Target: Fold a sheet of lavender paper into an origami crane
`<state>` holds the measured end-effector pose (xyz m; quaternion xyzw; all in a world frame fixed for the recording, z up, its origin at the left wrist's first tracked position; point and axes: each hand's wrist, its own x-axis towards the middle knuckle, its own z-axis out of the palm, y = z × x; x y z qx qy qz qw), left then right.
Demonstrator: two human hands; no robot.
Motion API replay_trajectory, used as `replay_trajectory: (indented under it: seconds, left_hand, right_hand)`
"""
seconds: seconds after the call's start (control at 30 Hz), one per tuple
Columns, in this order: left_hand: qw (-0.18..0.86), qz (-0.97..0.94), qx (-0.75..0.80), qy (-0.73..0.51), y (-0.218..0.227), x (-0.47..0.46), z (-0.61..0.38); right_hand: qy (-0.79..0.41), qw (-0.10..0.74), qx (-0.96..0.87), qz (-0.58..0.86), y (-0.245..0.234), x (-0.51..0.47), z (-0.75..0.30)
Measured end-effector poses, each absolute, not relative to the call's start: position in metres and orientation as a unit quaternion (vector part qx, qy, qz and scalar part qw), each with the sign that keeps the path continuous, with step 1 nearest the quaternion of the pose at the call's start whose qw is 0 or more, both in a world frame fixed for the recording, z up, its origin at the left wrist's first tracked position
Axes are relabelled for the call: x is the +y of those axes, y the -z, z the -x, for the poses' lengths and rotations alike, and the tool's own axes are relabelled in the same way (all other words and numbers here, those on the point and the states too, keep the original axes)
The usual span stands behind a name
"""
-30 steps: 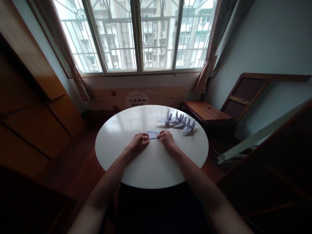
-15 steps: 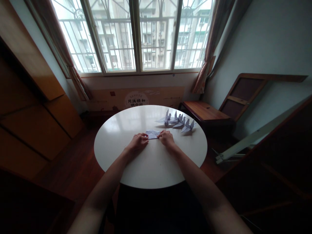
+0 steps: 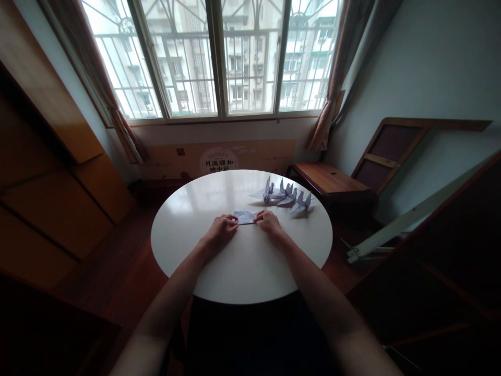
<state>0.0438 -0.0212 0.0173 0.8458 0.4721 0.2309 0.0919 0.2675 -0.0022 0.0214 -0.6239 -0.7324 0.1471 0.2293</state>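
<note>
A small sheet of folded paper (image 3: 246,216), pale bluish-white with crease lines, lies on the round white table (image 3: 242,271). At its left end my left hand (image 3: 223,228) is closed, fingers and thumb gripping the edge. My right hand (image 3: 268,222) pinches the opposite end in the same way. Beyond my right hand stand several folded paper cranes (image 3: 287,194) of similar pale paper, grouped near the table's far right side with wings and necks pointing up.
Behind the table is a long printed cardboard panel (image 3: 164,159) under a barred window (image 3: 250,68). A low wooden table (image 3: 332,178) stands at the back right, with a wooden frame (image 3: 385,149) leaning beside it. Wooden cabinets (image 3: 58,203) line the left side.
My right fingers have shifted very slightly on the paper's right end. The paper, my left hand and the cranes look otherwise the same.
</note>
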Motion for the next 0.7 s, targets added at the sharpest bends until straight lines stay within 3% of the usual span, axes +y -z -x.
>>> replay_trajectory:
  seconds: [0.3, 0.7]
  left_hand:
    - [0.1, -0.851, 0.454, -0.244, -0.012, -0.022, -0.041]
    - [0.088, -0.854, 0.446, -0.253, -0.014, -0.021, -0.042]
  right_hand:
    - [-0.051, 0.216, -0.727, 0.65, -0.019, -0.019, -0.247]
    - [-0.089, 0.214, -0.661, 0.714, -0.017, -0.01, -0.258]
